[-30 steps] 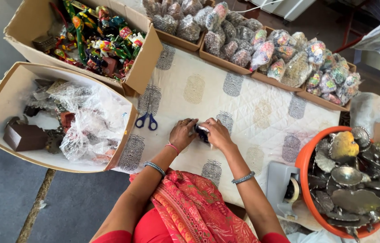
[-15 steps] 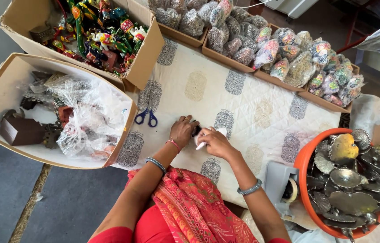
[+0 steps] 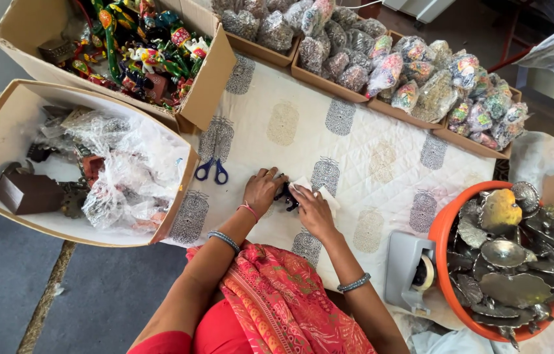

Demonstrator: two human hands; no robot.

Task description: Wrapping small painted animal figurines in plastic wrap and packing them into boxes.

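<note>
My left hand (image 3: 262, 191) and my right hand (image 3: 310, 209) meet over a small dark object (image 3: 286, 195) on the patterned white cloth (image 3: 356, 157). Fingers of both hands close around it, so its shape is mostly hidden. A piece of white paper (image 3: 325, 196) lies under and beside my right hand. Blue-handled scissors (image 3: 213, 170) lie on the cloth just left of my left hand.
A cardboard box of plastic bags and dark items (image 3: 1, 137) stands at the left, a box of painted figures (image 3: 208, 78) behind it. Trays of wrapped bundles (image 3: 329, 85) line the far edge. A grey tape dispenser (image 3: 405, 269) and an orange tub of metal dishes (image 3: 444, 233) sit at the right.
My hands stay together on the small dark object. The right hand has shifted slightly over the white paper; the view has drifted a little.
</note>
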